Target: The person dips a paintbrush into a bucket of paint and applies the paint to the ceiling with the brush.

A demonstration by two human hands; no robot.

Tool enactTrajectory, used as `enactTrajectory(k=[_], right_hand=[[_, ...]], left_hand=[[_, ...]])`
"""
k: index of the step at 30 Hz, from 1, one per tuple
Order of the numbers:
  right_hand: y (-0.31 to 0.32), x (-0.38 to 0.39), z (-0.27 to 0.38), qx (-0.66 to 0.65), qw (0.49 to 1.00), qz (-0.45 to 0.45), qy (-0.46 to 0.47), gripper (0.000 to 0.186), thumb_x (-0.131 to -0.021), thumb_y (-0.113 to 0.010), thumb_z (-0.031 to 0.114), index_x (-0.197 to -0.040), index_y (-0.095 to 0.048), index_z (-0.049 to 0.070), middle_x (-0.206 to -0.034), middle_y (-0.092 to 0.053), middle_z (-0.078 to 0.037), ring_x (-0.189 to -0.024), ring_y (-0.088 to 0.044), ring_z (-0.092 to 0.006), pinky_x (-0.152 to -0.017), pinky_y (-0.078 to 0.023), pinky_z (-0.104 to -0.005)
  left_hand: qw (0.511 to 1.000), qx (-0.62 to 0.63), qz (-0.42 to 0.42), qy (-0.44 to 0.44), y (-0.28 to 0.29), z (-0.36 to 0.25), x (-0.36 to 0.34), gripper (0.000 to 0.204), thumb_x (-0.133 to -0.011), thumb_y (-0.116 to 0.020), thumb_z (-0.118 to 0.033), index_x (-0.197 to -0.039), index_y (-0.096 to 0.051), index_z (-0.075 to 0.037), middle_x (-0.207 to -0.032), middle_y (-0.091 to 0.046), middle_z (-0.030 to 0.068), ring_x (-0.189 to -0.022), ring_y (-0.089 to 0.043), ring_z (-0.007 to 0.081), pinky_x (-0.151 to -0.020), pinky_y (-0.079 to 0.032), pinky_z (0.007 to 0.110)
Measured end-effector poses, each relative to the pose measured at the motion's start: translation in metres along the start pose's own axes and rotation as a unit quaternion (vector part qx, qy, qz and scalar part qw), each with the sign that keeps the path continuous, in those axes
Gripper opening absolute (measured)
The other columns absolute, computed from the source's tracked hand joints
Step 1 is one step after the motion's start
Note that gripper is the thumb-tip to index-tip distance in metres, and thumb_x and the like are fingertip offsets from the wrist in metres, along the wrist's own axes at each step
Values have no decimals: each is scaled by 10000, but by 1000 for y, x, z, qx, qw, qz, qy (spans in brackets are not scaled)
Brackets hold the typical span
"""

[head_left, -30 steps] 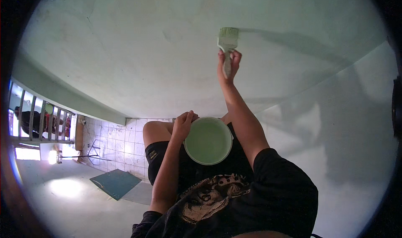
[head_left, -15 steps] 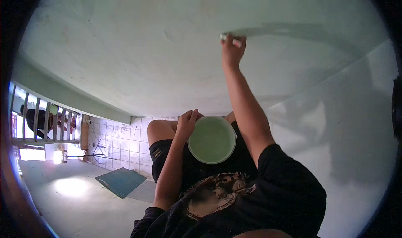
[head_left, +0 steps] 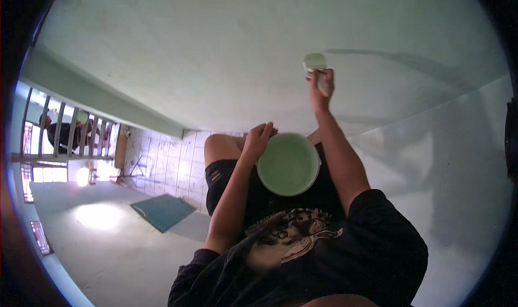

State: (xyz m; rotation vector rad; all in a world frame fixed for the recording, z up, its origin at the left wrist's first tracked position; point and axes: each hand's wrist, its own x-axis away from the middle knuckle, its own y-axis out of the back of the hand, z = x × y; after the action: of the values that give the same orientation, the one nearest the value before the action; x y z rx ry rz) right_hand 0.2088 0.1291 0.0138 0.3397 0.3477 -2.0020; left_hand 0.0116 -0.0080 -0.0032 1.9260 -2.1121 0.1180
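Observation:
In my right hand (head_left: 321,83) is a paintbrush (head_left: 315,62), its pale green-coated head against the pale green painted wall (head_left: 226,53), with my arm stretched out. My left hand (head_left: 259,138) is closed at the upper left rim of a round bucket (head_left: 288,192) of light green paint, which sits in my lap between my legs. The shadow of my right arm and brush stretches rightward across the wall.
A ledge (head_left: 100,99) runs along the left above a slatted railing (head_left: 59,156), behind which another person (head_left: 65,133) in dark clothing is seen. A bright lamp (head_left: 83,176), a dark stand (head_left: 137,167), tiled floor (head_left: 162,161) and a dark teal board (head_left: 162,212) lie left of my legs.
My right hand and brush swung up along the wall, turning, and are now lower and further right. The whole view has shifted, with bucket and legs higher and further right in the picture.

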Motion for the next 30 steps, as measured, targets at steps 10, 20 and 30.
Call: enactTrajectory(k=[10,20,30], right_hand=[[116,84,130,-6,944,291,-153,290,-839,-644,81,-1044,-450,17,-958,-609,-126,-821,-636,-210,-717,-540,-329],[75,118,134,233,800,509,-214,199,-764,-712,109,-937,-648,32,-825,-665,-91,-804,-633,-132,-710,-498,-274],[42,133,93,327,711,613,-114,204,-771,-633,139,-959,-656,63,-867,-663,-152,-828,-645,-293,-749,-496,-369]], left_hand=[[1000,-16,0,0,11,-11,-5,480,-961,-463,-389,-957,-663,47,-889,-687,146,-840,-644,192,-783,-494,315],[1000,14,1,13,10,-14,0,493,-965,-457,-389,-987,-654,62,-923,-683,156,-871,-647,199,-818,-495,318],[1000,5,10,3,11,-10,-3,474,-965,-463,-377,-1000,-654,55,-934,-683,145,-890,-640,196,-823,-494,319]])
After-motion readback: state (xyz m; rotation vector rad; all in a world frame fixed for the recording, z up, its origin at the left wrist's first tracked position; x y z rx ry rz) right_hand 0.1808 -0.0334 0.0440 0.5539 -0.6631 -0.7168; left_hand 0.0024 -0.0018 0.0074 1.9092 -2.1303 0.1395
